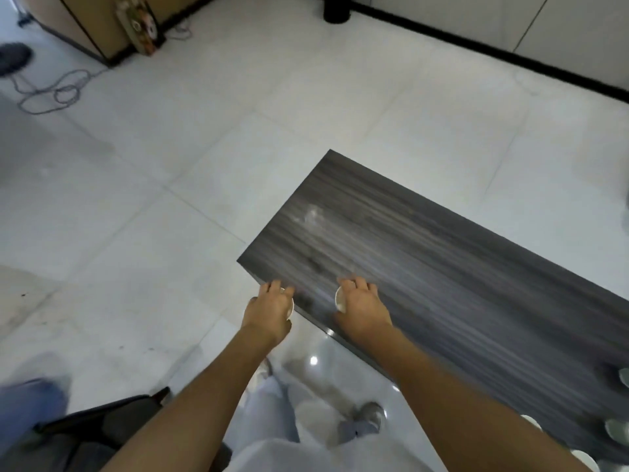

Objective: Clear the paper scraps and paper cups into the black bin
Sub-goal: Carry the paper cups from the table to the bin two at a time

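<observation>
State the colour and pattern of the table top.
Dark grey with streaky wood grain running along the table top, seen in the head view.

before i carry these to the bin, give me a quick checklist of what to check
1. Left hand has a grip on a paper cup: ok, fingers curl over it at the table corner.
2. Right hand has a grip on the other paper cup: ok.
3. Black bin located: ok, a dark round container stands on the floor by the far wall.
4. Path over the tiled floor free: ok in view, cable lies off to the left.
5. Table finished: not ok, more cups sit at its right end.
6. Cups empty: cannot tell.
</observation>
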`<state>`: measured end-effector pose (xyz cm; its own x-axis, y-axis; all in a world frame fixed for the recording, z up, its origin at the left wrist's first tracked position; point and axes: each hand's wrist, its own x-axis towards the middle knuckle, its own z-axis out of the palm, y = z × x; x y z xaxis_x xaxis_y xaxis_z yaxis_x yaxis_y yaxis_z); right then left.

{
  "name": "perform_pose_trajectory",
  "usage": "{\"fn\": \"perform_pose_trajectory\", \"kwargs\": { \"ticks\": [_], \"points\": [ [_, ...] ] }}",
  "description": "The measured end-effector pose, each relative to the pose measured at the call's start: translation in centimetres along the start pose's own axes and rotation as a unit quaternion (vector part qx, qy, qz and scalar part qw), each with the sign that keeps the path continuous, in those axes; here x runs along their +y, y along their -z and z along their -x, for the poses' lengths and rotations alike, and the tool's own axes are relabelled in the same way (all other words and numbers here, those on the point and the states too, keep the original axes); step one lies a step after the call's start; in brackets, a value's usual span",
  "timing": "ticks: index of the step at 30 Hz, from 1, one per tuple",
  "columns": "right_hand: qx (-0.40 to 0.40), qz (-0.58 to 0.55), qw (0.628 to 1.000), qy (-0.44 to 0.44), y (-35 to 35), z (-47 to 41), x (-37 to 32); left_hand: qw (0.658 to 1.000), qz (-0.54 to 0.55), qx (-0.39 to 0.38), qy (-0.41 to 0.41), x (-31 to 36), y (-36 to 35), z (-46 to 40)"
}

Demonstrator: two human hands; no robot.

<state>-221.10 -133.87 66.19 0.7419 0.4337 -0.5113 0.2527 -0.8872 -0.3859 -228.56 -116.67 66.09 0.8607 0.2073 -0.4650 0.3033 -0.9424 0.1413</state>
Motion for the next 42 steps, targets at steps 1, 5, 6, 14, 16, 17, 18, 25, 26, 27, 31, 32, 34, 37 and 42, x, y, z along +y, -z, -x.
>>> {"fn": "perform_pose_trajectory", "kwargs": {
  "ticks": [1,5,6,14,16,17,18,25,26,27,31,32,34,37,42],
  "points": [
    [-0.003,0.000,1.000,0.004,-0.4,-1.0,-1.9,1.000,0.008,0.000,0.008,-1.9,0.6,-0.3],
    [-0.009,-0.008,1.000,0.009,-2.2,-5.5,-9.8,1.000,0.016,0.000,0.024,-10.1,3.2,-2.3],
    [-0.011,-0.009,1.000,0.010,-2.6,-6.7,-11.7,1.000,0.014,0.002,0.025,-12.2,3.9,-2.8],
    [-0.006,-0.029,0.999,0.044,-3.4,-15.8,-26.0,0.998,0.033,0.009,0.043,-26.6,10.0,-7.4],
    [-0.003,-0.029,0.998,0.056,-3.0,-18.4,-28.3,0.999,0.027,0.004,0.047,-29.1,11.7,-9.4],
    [-0.005,-0.027,0.998,0.060,-2.6,-19.9,-29.1,0.999,0.024,0.004,0.046,-30.3,12.6,-10.6],
    [-0.007,-0.021,0.998,0.061,-2.1,-21.5,-29.9,0.999,0.021,0.005,0.046,-31.4,13.6,-11.9],
    [0.015,-0.014,0.998,0.057,3.9,-35.0,-34.8,0.998,0.025,0.028,0.044,-37.8,21.4,-24.4],
    [0.018,-0.018,0.998,0.055,5.1,-37.0,-35.6,0.999,0.027,0.026,0.040,-38.4,22.7,-26.4],
    [0.022,-0.021,0.998,0.052,6.3,-38.8,-36.3,0.999,0.031,0.024,0.036,-38.9,23.9,-28.4],
    [0.040,-0.036,0.998,0.033,11.2,-45.3,-38.6,0.999,0.036,0.022,0.013,-39.9,29.1,-35.9],
    [0.045,-0.032,0.998,0.036,12.0,-45.9,-38.9,0.999,0.034,0.026,0.006,-39.8,29.9,-36.9],
    [0.045,-0.033,0.998,0.020,13.9,-48.9,-39.4,0.999,0.030,0.015,-0.009,-40.4,32.0,-40.7],
    [0.053,-0.044,0.998,-0.009,17.0,-53.9,-40.0,0.999,0.026,0.009,-0.021,-41.3,35.0,-46.7],
    [0.064,-0.053,0.995,-0.052,22.2,-63.5,-41.6,0.998,0.005,-0.005,-0.056,-43.4,40.0,-57.3]
  ]
}}
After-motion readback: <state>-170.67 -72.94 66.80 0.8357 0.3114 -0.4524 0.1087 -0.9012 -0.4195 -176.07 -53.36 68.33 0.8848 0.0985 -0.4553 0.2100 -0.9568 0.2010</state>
